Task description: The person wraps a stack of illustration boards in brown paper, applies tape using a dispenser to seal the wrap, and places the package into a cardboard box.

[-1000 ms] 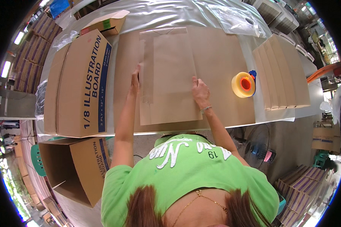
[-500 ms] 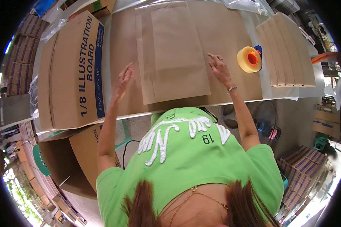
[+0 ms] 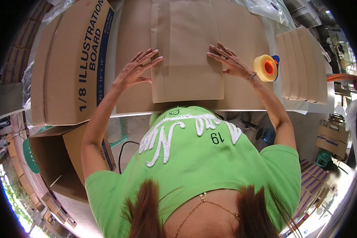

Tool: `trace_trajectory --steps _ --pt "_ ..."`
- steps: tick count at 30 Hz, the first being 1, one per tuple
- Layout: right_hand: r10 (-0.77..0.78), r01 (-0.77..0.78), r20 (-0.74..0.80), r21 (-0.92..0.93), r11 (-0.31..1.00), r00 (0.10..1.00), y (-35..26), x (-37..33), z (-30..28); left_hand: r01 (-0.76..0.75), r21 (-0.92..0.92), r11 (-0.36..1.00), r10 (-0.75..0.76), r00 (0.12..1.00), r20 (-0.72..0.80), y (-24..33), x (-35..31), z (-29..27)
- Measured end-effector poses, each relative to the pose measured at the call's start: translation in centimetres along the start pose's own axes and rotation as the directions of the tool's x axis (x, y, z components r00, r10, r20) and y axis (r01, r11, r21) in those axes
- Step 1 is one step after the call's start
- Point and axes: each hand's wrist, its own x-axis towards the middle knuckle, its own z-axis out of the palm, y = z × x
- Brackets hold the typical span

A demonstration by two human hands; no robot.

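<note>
A flat sheet of brown kraft paper [image 3: 190, 75], with folded-looking lines along its left side, lies in front of me on a larger brown surface [image 3: 246, 39]. My left hand [image 3: 138, 68] is at the sheet's left edge, fingers spread, some tips over the paper. Opposite it, my right hand [image 3: 230, 61] has its fingers apart, with the tips at the right edge. Neither hand grips anything. Whether the fingertips press on the paper or hover I cannot tell. A roll of clear tape [image 3: 261, 67] with an orange core and a blue part stands right of my right hand.
A large closed cardboard box [image 3: 61, 67] stands on the left; an open carton [image 3: 51, 166] is below it. Several brown folded packs [image 3: 305, 65] lie at the right. Clear plastic film [image 3: 269, 10] is at the far right of the table. A fan [image 3: 261, 131] stands beneath.
Both hands have turned and moved inward to the sheet's two edges, fingers now spread. The sheet sits slightly nearer and straighter in view. The whole view has shifted a little.
</note>
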Motion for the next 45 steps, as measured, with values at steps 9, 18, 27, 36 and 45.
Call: trace_trajectory --steps 9,18,27,36,45 --pt "0.042 -0.043 0.014 0.123 0.992 0.999 -0.8 -0.4 1.0 0.053 -0.088 0.995 -0.051 0.998 0.025 0.3 0.3 0.9" --pt "0.257 -0.072 -0.484 0.367 0.927 0.837 -2.3 0.5 6.8 0.045 -0.319 0.947 -0.16 0.925 -0.345 1.2 1.6 5.8" --pt "0.126 -0.073 -0.367 0.155 0.985 0.922 1.1 0.0 5.7 -0.115 -0.061 0.991 0.096 0.961 -0.259 -3.1 2.2 4.4" --pt "0.623 -0.615 -0.456 0.19 0.766 0.636 -6.3 0.5 10.7 0.411 -0.44 0.798 -0.597 0.633 -0.493 4.5 2.2 9.3" --pt "0.733 -0.549 -0.42 0.487 0.679 0.535 -10.5 -2.2 11.8 0.514 -0.594 0.619 -0.684 0.724 -0.086 8.5 -3.7 8.7"
